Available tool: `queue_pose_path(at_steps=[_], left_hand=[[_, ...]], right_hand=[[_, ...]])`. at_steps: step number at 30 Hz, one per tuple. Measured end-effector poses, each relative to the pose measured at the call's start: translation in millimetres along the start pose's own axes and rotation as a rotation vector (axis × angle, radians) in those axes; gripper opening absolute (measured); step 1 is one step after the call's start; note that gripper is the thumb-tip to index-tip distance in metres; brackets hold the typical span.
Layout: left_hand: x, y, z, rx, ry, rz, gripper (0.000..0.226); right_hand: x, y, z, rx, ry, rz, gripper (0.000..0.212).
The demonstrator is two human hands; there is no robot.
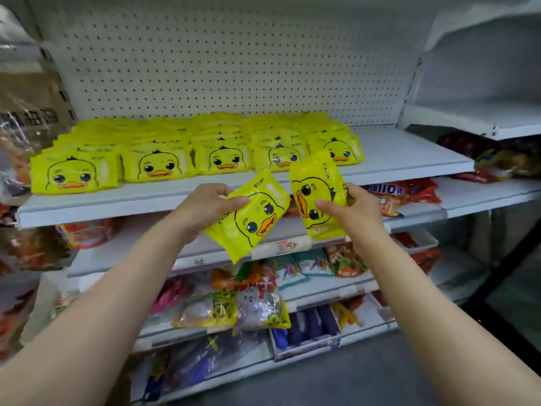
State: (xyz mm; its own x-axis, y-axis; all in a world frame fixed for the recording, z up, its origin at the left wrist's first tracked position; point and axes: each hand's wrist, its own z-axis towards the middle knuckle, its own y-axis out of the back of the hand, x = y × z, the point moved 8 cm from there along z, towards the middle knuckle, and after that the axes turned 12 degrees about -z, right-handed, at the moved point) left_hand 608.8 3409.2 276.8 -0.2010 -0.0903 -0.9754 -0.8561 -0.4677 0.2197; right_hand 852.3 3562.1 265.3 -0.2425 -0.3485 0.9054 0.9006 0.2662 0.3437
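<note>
5 rows of duck packets (158, 164) line the white shelf (404, 159). In front of its edge, the left hand (205, 206) pinches a tilted packet (251, 224), perhaps a thin stack; just beside it, the right hand (354, 212) grips 1 upright packet (314, 194).

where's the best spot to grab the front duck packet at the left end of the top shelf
Pinch the top edge of the front-left duck packet from above and in front. It stands face out at the shelf lip, with more packets behind it and a neighbour close on its right, so the top seam and left side look freest.
</note>
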Motion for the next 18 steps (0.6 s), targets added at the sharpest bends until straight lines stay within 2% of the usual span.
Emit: queue_pose_path(at_steps=[2, 3, 4, 5, 7, 10, 15, 18], left_hand=[[-15.2, -20.9, 31.3, 0.063, -0.028, 0.024, 0.016], [-22.4, -32.2, 48.3, 0.096, -0.042, 0.044, 0.017], [-29.1, -43.0, 66.1, 0.122, -0.055, 0.078, 0.023], [-36.2, -54.1, 83.2, 0.148, -0.060, 0.113, 0.031], [-53.3, -78.3, 114.1, 0.224, -0.082, 0.143, 0.036], [-80.4, -110.2, 157.7, 0.324, -0.133, 0.179, 0.032], [-111.6, -150.3, 231.4, 0.425, -0.174, 0.254, 0.034], [-117.9, -174.0, 266.9, 0.459, -0.172, 0.302, 0.032]], right_hand=[[-3.2, 23.3, 28.1, -0.039, -0.003, -0.026, 0.041], [-4.9, 35.7, 42.8, -0.070, -0.012, -0.041, 0.054], [-7.5, 47.5, 57.6, -0.095, -0.034, -0.054, 0.065], [-10.9, 58.9, 73.3, -0.112, -0.051, -0.054, 0.067], [-14.1, 78.6, 105.2, -0.122, -0.060, -0.047, 0.051], [-9.1, 105.5, 153.5, -0.169, -0.043, -0.093, 0.048], [-2.9, 129.5, 230.3, -0.200, 0.032, -0.108, 0.024], [-15.4, 140.8, 268.1, -0.214, 0.042, -0.120, 0.020]])
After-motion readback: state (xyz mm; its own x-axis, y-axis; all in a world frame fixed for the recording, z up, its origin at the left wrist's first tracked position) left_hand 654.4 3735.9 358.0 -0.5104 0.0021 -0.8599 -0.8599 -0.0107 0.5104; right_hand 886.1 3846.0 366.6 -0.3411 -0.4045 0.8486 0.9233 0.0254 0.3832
